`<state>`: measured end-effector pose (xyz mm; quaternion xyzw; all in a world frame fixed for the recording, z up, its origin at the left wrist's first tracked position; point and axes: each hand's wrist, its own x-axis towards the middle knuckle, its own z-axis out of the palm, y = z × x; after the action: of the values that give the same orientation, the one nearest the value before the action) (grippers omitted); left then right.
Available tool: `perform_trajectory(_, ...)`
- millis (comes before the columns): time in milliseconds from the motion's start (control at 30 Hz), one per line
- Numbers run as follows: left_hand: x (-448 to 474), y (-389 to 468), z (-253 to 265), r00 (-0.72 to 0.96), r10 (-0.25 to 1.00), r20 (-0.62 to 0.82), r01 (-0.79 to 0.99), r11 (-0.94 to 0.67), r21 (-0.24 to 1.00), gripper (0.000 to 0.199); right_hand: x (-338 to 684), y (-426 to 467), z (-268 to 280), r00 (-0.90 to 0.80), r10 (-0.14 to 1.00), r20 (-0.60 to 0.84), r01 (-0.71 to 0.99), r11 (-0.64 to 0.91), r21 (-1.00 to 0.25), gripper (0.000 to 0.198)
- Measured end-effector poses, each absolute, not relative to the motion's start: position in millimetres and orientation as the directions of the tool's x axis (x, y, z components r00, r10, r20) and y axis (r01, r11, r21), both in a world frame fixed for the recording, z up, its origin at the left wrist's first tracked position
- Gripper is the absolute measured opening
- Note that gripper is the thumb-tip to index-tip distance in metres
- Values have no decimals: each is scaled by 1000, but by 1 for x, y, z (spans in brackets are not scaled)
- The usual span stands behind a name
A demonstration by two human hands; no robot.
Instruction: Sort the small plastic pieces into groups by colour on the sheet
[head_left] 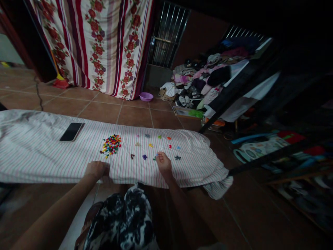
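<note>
Left hand [95, 169] rests near the close edge of the table [52, 163], knuckles up, fingers curled under; can't see whether anything's in it. Right hand [163, 162] is over the cloth a bit farther in, fingers drawn together, bluish speck at the tips; too small to say if it's a bead in the grip.

Key relation: the bead pile [111, 144] lies straight out and slightly right of the left hand, well off to the left of the right one. Left hand clearly nearer, not touching it. Pile's long axis slants from near-left to far-right, a few strays at the near end.

Near row of little clusters: brown beads [132, 157], purple beads [144, 157], dark green beads [154, 158] just beside the right fingertips, dark grey-green beads [177, 158] to that hand's right. Farther: yellow beads [150, 145], red beads [170, 146], light blue beads [178, 148]. Last row: pink, grey, lime, orange.

Looks: pile is mixed, bright, small glossy pieces, loosely heaped, red, yellow, green and black among them; single shapes blurred. Phone [72, 132] lies flat left of the pile. Past the table: purple basin [146, 97] on the tiles, beside the floral curtain [104, 45].
</note>
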<state>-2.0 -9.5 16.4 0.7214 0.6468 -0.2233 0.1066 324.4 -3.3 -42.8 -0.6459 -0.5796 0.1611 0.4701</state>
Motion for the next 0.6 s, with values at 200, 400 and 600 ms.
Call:
perform_trajectory(200, -2, -9, 16, 59, 882, -467, 979, -143, -146, 35, 420, 8, -32, 437, 839, 325, 774, -166, -611, 29)
perform_trajectory(400, -3, -9, 12, 64, 881, -468, 979, -148, -143, 35, 459, 27, -19, 547, 823, 154, 775, -428, -464, 31)
perform_trajectory(600, -3, -8, 11, 80, 879, -471, 979, -159, -131, 33, 471, 46, -19, 542, 839, 51, 802, -498, -331, 31)
